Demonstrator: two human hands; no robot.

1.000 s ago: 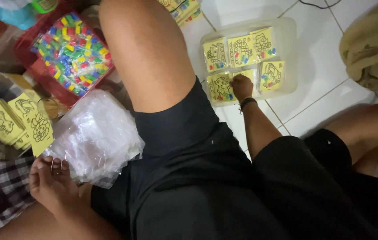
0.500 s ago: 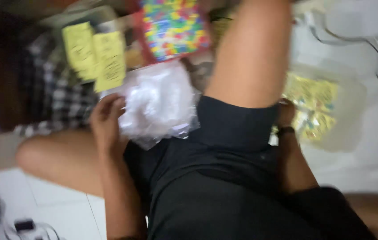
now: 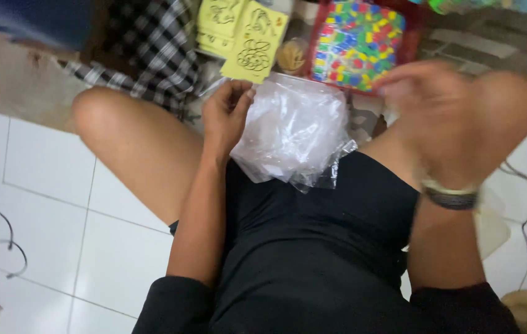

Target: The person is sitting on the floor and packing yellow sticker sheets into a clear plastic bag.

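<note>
We see a crumpled heap of clear plastic bags [image 3: 294, 133] lying on our lap between the knees, our left hand [image 3: 226, 114] pinching its edge. Our right hand [image 3: 436, 105] hovers above (too blurred to tell its grip). Beyond lie a red tray of coloured pieces [image 3: 357, 43] and yellow printed cards [image 3: 252, 43].

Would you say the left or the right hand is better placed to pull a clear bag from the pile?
Probably the left hand: its fingers already pinch the clear plastic bags. The right hand is blurred above them, apart.
</note>
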